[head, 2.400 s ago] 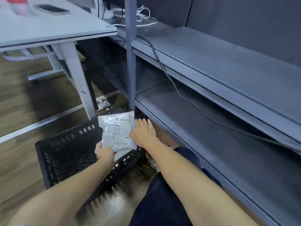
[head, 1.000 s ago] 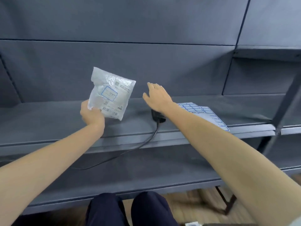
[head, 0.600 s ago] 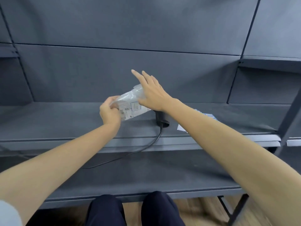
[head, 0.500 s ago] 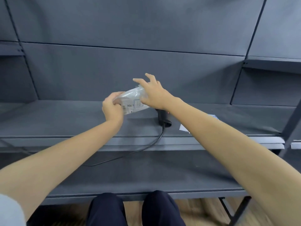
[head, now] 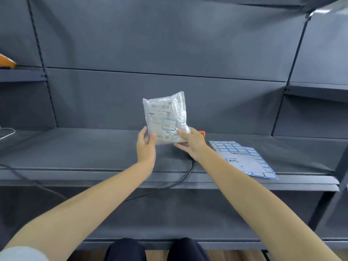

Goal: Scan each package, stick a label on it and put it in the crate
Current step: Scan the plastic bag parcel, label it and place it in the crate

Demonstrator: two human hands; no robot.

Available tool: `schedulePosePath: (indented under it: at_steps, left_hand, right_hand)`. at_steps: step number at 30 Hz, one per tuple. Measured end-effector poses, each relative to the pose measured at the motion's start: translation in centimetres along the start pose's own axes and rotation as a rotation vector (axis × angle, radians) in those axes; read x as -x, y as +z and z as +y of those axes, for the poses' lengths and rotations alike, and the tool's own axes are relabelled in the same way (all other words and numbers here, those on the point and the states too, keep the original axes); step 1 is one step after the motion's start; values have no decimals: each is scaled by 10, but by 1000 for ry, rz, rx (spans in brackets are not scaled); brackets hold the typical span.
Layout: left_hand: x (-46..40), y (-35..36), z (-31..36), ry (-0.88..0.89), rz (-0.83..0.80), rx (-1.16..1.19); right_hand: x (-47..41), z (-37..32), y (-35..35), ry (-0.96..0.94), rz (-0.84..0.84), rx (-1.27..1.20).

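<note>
A white plastic package stands upright above the grey shelf, its barcode at the top and a blue-bordered label on its lower right. My left hand pinches its lower left corner. My right hand holds the lower right corner, thumb on the front. Behind my right hand only an orange tip of the scanner shows, and its black cable runs off the shelf's front edge. Sheets of blue-bordered labels lie on the shelf to the right. The crate is out of view.
A lower grey shelf sits below, above my knees. A dark upright post stands at the right. An orange thing sits on a higher shelf at far left, and a white cable lies at the left edge.
The package has turned from lying nearly flat between my hands to standing upright and facing me. My right hand moved from its top to its lower right corner.
</note>
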State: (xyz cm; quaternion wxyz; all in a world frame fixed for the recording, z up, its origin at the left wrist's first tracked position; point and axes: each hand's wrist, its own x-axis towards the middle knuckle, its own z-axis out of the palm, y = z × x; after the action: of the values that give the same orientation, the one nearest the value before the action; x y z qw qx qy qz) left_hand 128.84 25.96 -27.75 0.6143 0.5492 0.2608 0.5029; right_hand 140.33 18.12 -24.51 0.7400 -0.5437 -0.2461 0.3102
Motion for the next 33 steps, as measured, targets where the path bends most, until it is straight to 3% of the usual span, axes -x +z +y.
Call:
schedulePosePath:
  at_steps: [4, 9, 11, 14, 18, 21, 25, 33]
  left_hand:
    - [-4, -6, -5, -11, 26, -114]
    - [-9, -11, -3, -36, 18, -203]
    - [-8, -12, -3, -7, 13, -226]
    - [-9, -18, -12, 8, 79, -264]
    - [-13, -21, -24, 8, 132, -345]
    - [-19, -16, -30, 7, 131, -378]
    - [-29, -5, -35, 7, 128, -399]
    - [-41, 8, -42, -21, 158, -340]
  right_hand:
    - [-3, 9, -10, 88, -70, -151]
    - [-3, 15, -13, 99, -119, -131]
    - [-6, 19, -13, 43, -82, 58]
    - [-13, 21, -17, -144, 6, 540]
    - [-26, 16, -26, -242, 301, 951]
    - [-35, 19, -29, -121, 386, 1097]
    - [-46, 22, -33, -17, 314, 1277]
    - [-70, 14, -33, 119, 266, 1216]
